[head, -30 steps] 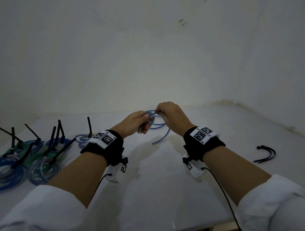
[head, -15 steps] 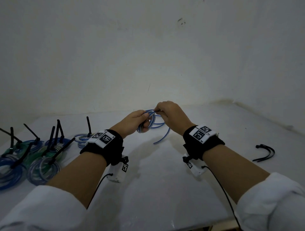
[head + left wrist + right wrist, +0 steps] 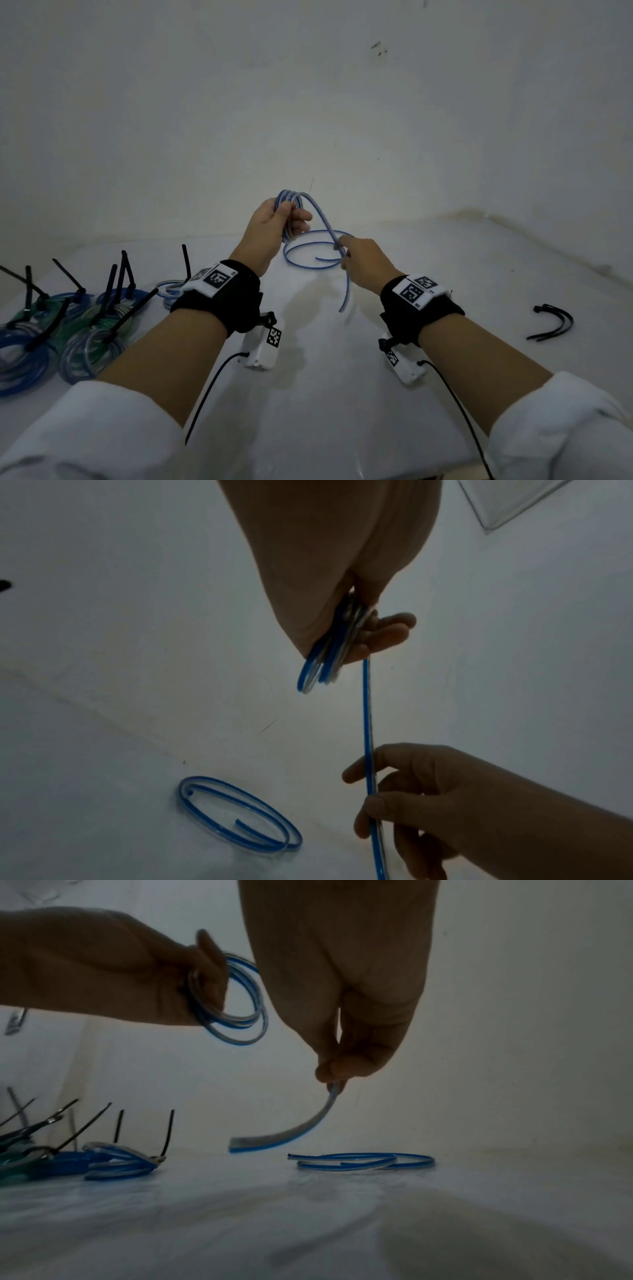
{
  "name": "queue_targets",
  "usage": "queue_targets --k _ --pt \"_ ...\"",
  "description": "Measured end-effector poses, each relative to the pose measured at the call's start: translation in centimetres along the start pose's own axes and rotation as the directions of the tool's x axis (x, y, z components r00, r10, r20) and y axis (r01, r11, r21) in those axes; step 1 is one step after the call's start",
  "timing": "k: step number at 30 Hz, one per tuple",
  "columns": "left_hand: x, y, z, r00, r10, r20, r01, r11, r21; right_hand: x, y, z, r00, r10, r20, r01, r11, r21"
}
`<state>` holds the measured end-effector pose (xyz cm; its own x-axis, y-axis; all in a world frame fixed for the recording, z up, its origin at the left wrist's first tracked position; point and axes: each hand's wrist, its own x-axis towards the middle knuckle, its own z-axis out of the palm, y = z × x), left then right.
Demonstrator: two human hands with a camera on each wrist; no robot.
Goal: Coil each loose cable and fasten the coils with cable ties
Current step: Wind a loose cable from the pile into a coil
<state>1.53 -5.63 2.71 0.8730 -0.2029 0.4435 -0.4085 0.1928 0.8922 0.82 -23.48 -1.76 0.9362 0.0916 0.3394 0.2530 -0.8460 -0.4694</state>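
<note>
My left hand (image 3: 284,219) is raised above the table and grips a small coil of blue-and-clear cable (image 3: 291,198) (image 3: 236,999) (image 3: 325,656). One strand of that cable (image 3: 325,226) runs down from the coil to my right hand (image 3: 346,257), which pinches it between thumb and fingers (image 3: 337,1069) (image 3: 373,804). Below the right hand the cable's free end (image 3: 346,294) (image 3: 284,1137) hangs in a curve. A second loose blue cable (image 3: 308,250) (image 3: 240,818) (image 3: 363,1161) lies in a flat loop on the white table (image 3: 308,394) behind the hands.
Several tied blue and green coils (image 3: 68,329) with black tie tails sticking up lie at the left; one more (image 3: 171,291) sits by my left wrist. Two black cable ties (image 3: 551,323) lie at the right. A white wall (image 3: 308,102) stands close behind the table.
The hands have parted: the left rose with the coil, the right slid down and right along the cable, drawing out a strand. The second loop on the table now shows.
</note>
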Motion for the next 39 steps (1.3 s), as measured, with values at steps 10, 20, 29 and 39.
queue_targets --k 10,20,29,39 --pt "0.2 -2.0 0.3 0.994 0.000 -0.108 0.007 0.997 0.070 -0.6 -2.3 0.0 0.970 -0.124 0.208 0.040 0.930 0.367" --pt "-0.3 -1.7 0.5 0.996 -0.040 -0.078 0.038 0.999 -0.025 -0.7 -2.6 0.3 0.982 -0.106 0.155 -0.028 0.734 0.679" --pt "-0.7 -1.3 1.2 0.995 -0.079 -0.062 0.071 0.990 -0.121 -0.6 -3.2 0.6 0.993 -0.076 0.089 0.010 0.813 0.582" --pt "0.0 -1.5 1.5 0.999 -0.046 0.005 0.043 0.960 0.278 -0.6 -1.9 -1.0 0.908 -0.151 -0.390 0.307 0.873 0.379"
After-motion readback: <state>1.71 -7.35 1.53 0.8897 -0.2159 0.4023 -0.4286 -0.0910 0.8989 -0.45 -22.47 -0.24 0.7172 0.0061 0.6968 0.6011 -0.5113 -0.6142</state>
